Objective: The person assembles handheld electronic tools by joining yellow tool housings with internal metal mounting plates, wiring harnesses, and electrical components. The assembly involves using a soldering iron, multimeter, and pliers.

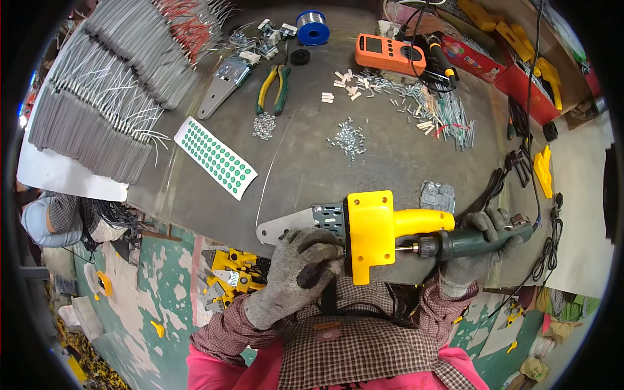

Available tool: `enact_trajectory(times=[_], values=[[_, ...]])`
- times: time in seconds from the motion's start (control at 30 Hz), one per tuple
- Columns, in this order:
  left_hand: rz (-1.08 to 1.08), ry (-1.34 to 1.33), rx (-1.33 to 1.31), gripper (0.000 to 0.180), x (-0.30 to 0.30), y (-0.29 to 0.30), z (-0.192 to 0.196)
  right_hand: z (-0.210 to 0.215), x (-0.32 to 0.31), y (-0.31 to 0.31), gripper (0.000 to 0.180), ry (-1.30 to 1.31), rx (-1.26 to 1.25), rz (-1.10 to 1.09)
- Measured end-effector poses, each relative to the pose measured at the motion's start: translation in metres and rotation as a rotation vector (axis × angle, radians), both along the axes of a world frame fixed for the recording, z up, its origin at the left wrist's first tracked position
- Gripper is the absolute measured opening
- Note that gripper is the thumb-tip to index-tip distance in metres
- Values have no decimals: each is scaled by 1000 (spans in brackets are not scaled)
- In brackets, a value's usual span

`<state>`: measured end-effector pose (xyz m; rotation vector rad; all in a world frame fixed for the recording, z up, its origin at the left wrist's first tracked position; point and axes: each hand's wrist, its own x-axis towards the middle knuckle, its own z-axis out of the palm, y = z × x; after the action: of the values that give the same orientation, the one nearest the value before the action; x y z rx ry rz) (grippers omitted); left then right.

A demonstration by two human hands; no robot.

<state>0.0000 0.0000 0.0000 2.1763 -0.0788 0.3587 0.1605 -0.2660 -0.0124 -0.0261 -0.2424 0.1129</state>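
Fingers (pixel 308 240) of our grey-gloved left hand (pixel 291 270) hold a yellow plastic, grey-bladed tool (pixel 370 227) over the near edge of the dark-grey worktable (pixel 390 170); our grey-gloved right hand (pixel 487 225) grips a dark-green cylindrical power screwdriver (pixel 463 244)

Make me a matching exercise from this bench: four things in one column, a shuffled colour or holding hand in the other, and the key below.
Things
1. Power screwdriver
2. Handheld meter
3. Wire spool
4. Yellow-handled device

Colour or holding hand
A. Blue rims
B. Held by the gloved left hand
C. Held by the gloved right hand
D. Orange casing

Right pairs: 1-C, 2-D, 3-A, 4-B
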Motion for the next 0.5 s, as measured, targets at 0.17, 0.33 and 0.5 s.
enact_trajectory(times=[0.17,0.33,0.5], values=[[-26,-10,28,26,3,0,5,5,2,5,36,0,-38,-23],[10,-15,65,30,4,-2,3,4,-1,8,37,30,6,-17],[-13,-2,60,30,11,1,8,11,-2,12,41,105,-97,-128]])
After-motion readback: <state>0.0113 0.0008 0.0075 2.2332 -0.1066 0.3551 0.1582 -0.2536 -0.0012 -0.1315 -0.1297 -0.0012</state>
